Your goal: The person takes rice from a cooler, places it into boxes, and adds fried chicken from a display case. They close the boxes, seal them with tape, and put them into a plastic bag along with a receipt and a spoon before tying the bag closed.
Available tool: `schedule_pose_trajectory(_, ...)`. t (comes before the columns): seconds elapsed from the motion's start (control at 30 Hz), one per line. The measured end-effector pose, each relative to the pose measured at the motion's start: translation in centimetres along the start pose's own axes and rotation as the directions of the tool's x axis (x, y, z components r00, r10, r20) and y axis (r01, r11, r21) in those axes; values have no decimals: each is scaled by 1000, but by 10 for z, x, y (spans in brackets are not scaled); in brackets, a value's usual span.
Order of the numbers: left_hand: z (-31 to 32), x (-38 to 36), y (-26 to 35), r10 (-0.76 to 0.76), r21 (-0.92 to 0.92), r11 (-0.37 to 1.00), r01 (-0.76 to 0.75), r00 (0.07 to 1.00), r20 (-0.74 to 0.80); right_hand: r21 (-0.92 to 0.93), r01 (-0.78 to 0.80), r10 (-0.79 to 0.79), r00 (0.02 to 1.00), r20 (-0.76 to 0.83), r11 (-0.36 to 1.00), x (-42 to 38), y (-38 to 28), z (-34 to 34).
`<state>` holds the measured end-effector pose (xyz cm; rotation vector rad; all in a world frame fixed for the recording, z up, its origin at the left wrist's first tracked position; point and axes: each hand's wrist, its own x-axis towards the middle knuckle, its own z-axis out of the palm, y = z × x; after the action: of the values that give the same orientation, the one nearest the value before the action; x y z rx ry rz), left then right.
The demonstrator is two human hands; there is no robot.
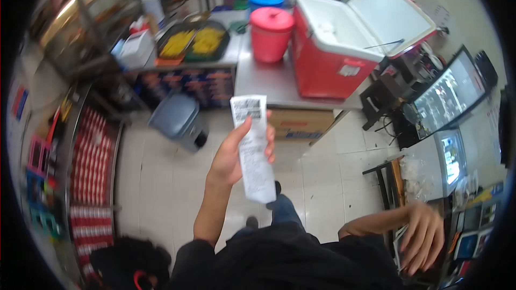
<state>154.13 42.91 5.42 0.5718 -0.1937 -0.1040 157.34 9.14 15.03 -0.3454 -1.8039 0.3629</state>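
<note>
A long printed paper receipt (255,174) is gripped in my left hand (228,156), in front of my body. My thumb presses on its printed face below a dark printed block, and the fingers wrap round behind to the right edge. The lower end of the paper hangs free over my legs. Off to the right, my right hand (423,236) is lowered with its fingers stretched out and apart, holding nothing. Below and beside it are dark shelf items, slightly blurred.
Ahead stands a steel counter (263,83) bearing a red cooler (328,67) with its lid raised, a red lidded bucket (271,37) and a black tray (220,48) of yellow food. A grey bin (174,115) sits on the tiled floor. Red-and-white stacked packs (91,156) line the left shelf.
</note>
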Motion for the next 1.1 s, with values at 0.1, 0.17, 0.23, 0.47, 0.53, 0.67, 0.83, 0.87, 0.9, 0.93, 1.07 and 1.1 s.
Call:
schedule_pose_trajectory(0.1,-38,77,10,-45,23,999,46,999,-22,-188,-170,26,803,-595,967,-62,37,-120)
schedule_pose_trajectory(0.17,-69,126,15,-54,12,998,54,998,-29,-421,-837,266,520,-812,351,-47,49,-235)
schedule_pose_trajectory(0.23,-103,181,19,-30,-40,999,26,994,-106,-363,-919,445,392,-805,154,-30,95,-349)
schedule_pose_trajectory(0.47,-145,354,61,29,-37,999,-36,987,-161,-564,-373,620,-41,-783,-737,-240,238,-694)
schedule_pose_trajectory(0.53,-155,384,77,59,-42,997,-68,983,-172,-286,-647,511,-188,-839,-707,-260,271,-730)
schedule_pose_trajectory(0.67,-159,433,99,113,-21,993,-119,977,-183,380,-890,339,-450,-827,-254,-280,348,-755)
schedule_pose_trajectory(0.83,-163,474,101,66,-35,997,-72,985,-161,360,-890,388,-447,-806,-279,-278,357,-759)
schedule_pose_trajectory(0.87,-166,478,101,52,-35,998,-58,986,-157,322,-916,361,-392,-846,-241,-280,342,-761)
schedule_pose_trajectory(0.9,-167,482,102,38,-52,998,-46,988,-149,269,-933,282,-332,-900,-241,-287,323,-769)
schedule_pose_trajectory(0.93,-170,485,102,29,-69,997,-39,990,-140,210,-946,203,-263,-943,-247,-297,301,-778)
schedule_pose_trajectory(1.07,-176,495,103,-13,-99,995,-3,988,-156,255,-913,126,-307,-943,-318,-340,288,-785)
schedule_pose_trajectory(1.1,-178,495,101,-2,-93,996,-12,988,-153,259,-898,116,-317,-941,-355,-342,295,-783)
